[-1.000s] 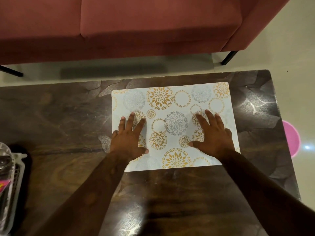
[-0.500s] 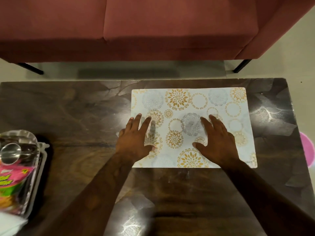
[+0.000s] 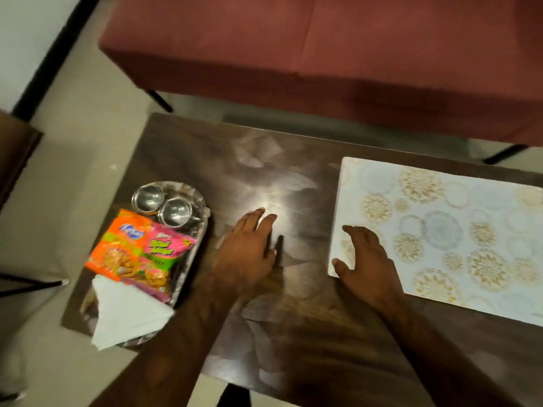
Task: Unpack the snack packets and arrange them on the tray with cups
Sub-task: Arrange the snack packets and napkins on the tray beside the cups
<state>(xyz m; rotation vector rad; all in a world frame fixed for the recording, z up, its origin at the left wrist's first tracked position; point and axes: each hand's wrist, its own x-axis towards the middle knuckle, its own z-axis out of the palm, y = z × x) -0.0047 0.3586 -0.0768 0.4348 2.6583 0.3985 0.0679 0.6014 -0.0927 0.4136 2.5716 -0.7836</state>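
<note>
The fingers [image 3: 260, 220] of the left hand [image 3: 246, 254] lie straight and close together, pressed flat on the dark wood-grain surface [image 3: 293, 183] and holding nothing. The fingers [image 3: 354, 232] of the right hand [image 3: 367, 265] are spread and relaxed. They rest on the near left corner of a white placemat [image 3: 446, 230] printed with gold and grey floral circles. The thumb sits at the mat's left edge, and nothing is gripped. Both forearms reach in from the bottom of the view, with the two hands apart on either side of a bare, glossy stretch of the surface.

To the left of the left hand, near that end of the surface, stands a steel tray [image 3: 196, 201]. At its far end, two steel cups [image 3: 148, 198] [image 3: 175, 212] sit side by side, touching or nearly so. In front of them lie two sealed snack packets: an orange packet [image 3: 117, 248] and, overlapping it on the right, a pink and green packet [image 3: 164, 251]. A folded white napkin [image 3: 126, 312] covers the tray's near end and juts past the surface's edge.

Beyond the surface stands a red sofa [image 3: 323, 54] on dark legs, with a pale floor [image 3: 88, 127] to the left. The picture is slightly blurred.
</note>
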